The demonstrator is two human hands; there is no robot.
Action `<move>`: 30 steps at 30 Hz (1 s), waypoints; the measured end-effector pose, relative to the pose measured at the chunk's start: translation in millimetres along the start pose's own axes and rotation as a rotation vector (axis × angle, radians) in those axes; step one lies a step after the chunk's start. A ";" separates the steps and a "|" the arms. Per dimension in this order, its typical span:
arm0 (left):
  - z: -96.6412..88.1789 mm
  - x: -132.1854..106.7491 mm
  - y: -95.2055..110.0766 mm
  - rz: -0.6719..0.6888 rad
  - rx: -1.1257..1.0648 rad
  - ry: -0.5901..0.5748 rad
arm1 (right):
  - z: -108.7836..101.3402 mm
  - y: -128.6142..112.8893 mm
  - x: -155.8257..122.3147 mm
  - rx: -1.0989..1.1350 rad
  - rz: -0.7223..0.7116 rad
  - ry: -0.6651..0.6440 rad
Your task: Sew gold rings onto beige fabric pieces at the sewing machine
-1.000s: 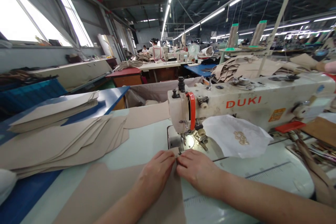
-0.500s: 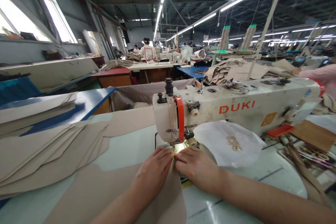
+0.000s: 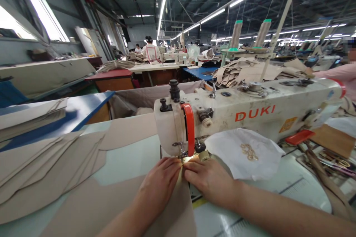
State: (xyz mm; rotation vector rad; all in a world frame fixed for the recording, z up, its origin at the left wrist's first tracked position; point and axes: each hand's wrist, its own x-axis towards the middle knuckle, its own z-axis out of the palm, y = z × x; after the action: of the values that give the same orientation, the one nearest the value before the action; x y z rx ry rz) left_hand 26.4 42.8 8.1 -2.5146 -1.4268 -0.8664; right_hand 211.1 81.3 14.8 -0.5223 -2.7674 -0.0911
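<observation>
A beige fabric panel (image 3: 180,207) lies under the needle area of a white sewing machine (image 3: 219,114) lettered DUKI. My left hand (image 3: 160,183) is closed on the panel's edge just in front of the presser foot, fingers together. Close beside it, my right hand (image 3: 210,179) also grips the edge, its fingertips nearly meeting the left ones. A lamp lights the needle area, and the fingers partly hide the foot and the seam. Right of the machine's needle end, a white cloth (image 3: 236,152) carries a small heap of gold-coloured rings (image 3: 249,152).
Stacked beige panels (image 3: 50,170) spread over the table on the left. At the right lie a red tray (image 3: 299,137), a brown piece (image 3: 332,140) and assorted tools. Thread cones (image 3: 236,35) stand behind the machine, near a fabric pile (image 3: 241,72). A person in pink (image 3: 336,76) is at far right.
The camera view has shifted slightly, so the machine's needle end and the left stacks appear further left. Both hands stay at the needle, holding the panel's edge.
</observation>
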 end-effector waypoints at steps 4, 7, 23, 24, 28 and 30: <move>0.9 0.3 -1.8 0.032 0.020 0.026 | -0.2 -0.7 0.5 -0.010 0.010 -0.005; 0.1 0.1 -1.7 0.025 0.016 0.039 | 1.3 -0.9 -0.5 -0.008 0.012 0.009; -10.1 -5.4 9.4 -0.043 0.052 -0.054 | -0.9 -4.7 -8.5 0.023 -0.118 0.040; -10.5 -6.6 10.6 -0.054 0.069 -0.068 | -0.8 -4.6 -8.6 0.025 -0.118 0.035; -9.6 -9.8 12.5 -0.083 0.117 -0.108 | -1.8 -4.7 -8.9 0.038 -0.126 0.035; -8.7 -10.6 11.7 -0.082 0.140 -0.122 | -3.9 -5.2 -9.1 0.038 -0.121 0.025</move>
State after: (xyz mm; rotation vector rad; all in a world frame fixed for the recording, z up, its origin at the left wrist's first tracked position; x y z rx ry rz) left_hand 28.2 25.2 11.6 -2.4578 -1.5772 -0.6102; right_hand 218.4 72.9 15.5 -0.3414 -2.7688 -0.0724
